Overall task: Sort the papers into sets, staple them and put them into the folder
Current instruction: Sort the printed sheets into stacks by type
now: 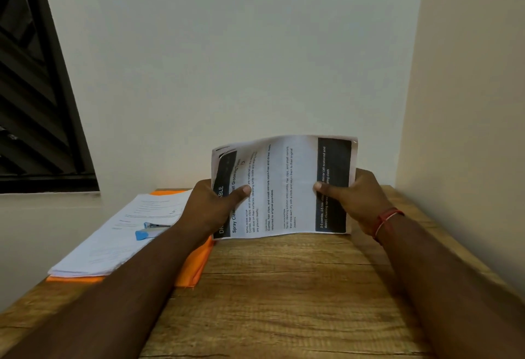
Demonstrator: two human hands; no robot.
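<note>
At frame centre we pinch one paper set [284,185] in left hand [210,205] and right hand [352,199], seemingly unstapled, while stapler [150,229], stack [113,245] and folder [193,270] wait at left.

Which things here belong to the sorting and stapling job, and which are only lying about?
For the job: held papers, gripped by left hand and right hand; paper stack; blue stapler on that stack; orange folder under it.
Not for the job: window; red wrist thread; the wooden table only bears everything.
</note>
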